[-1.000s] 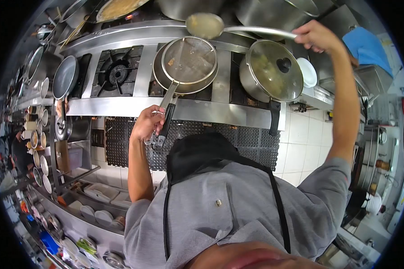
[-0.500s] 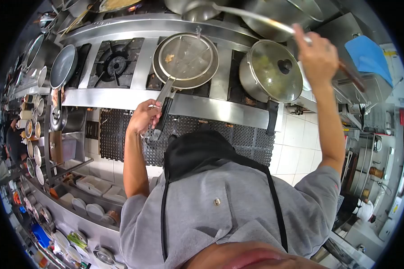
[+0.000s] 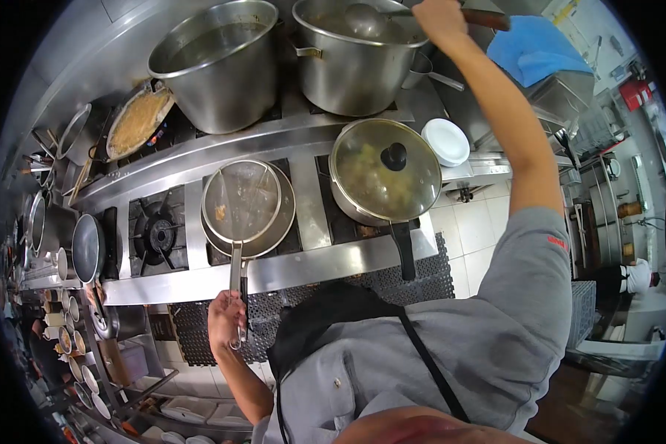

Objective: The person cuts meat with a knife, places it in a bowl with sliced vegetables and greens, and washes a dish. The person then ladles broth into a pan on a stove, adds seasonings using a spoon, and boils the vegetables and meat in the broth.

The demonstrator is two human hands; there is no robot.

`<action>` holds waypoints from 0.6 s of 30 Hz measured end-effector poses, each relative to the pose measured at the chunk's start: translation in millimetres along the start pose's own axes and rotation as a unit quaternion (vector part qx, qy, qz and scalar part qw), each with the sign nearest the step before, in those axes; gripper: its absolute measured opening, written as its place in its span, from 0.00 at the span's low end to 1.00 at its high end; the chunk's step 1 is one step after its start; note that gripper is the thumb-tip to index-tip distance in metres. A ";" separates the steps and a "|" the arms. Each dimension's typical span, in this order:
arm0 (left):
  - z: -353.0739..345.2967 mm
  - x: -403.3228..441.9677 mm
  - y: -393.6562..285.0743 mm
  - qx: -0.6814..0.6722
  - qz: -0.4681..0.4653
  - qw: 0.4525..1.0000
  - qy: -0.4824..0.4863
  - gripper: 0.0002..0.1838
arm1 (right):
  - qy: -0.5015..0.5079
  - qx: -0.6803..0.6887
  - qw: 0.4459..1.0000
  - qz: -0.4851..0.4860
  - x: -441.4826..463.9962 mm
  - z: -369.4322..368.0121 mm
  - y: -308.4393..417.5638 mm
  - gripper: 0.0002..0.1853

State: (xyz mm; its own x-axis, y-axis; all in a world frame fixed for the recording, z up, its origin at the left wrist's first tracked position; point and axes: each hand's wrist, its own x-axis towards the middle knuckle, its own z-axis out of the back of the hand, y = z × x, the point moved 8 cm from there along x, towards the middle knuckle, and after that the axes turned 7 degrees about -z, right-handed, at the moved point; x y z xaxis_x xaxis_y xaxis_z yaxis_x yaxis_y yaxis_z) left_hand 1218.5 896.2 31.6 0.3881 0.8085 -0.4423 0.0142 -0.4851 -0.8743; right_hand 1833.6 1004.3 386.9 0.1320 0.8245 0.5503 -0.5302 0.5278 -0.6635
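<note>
My left hand [image 3: 227, 321] is closed round the handle of a round mesh strainer [image 3: 242, 201], which lies over a steel pan [image 3: 283, 222] on a burner. A small yellowish bit sits in the mesh. My right hand [image 3: 441, 19] grips a long-handled ladle [image 3: 365, 21] whose bowl is at the mouth of the right tall pot [image 3: 348, 77]. The far end of its handle is brown. Right of the strainer stands a pot with a glass lid [image 3: 386, 172], yellow-green food visible through it.
Another tall pot [image 3: 224, 83] of liquid stands at the back, beside an oval pan [image 3: 139, 122] of brownish food. A dark frying pan [image 3: 89, 248] is at left, white bowls [image 3: 445, 142] at right, near a blue cloth [image 3: 538, 49]. A person [image 3: 636, 278] stands far right.
The view has shifted toward the back of the stove. The ladle has moved away from above the strainer to the right tall pot. My left hand still holds the strainer.
</note>
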 end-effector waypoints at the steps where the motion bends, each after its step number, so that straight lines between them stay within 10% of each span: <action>1: 0.5 0.5 2.9 -0.009 -0.001 1.000 0.004 0.08 | 0.026 -0.024 0.999 0.000 -0.4 -7.2 12.2 0.06; 6: -5.9 1.0 -0.1 -0.009 0.004 1.000 -0.009 0.08 | 0.129 0.096 0.987 -0.015 13.0 -62.7 21.9 0.09; 10: -6.6 3.0 -0.8 0.007 0.003 1.000 -0.012 0.08 | 0.415 0.384 0.810 -0.157 -1.5 -99.1 -6.6 0.13; 18: -5.8 7.3 -8.4 -0.035 0.006 0.999 -0.002 0.10 | 0.497 0.369 0.753 -0.223 -17.3 -86.9 -90.8 0.13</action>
State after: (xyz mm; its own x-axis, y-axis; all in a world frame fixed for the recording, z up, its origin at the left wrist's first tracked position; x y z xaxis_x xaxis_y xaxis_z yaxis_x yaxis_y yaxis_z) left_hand 1226.6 904.3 36.8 0.3848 0.8040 -0.4534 0.0734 -0.5163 -0.8533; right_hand 1952.2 959.9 393.6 0.8023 0.5371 -0.2604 -0.5194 0.8432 0.1389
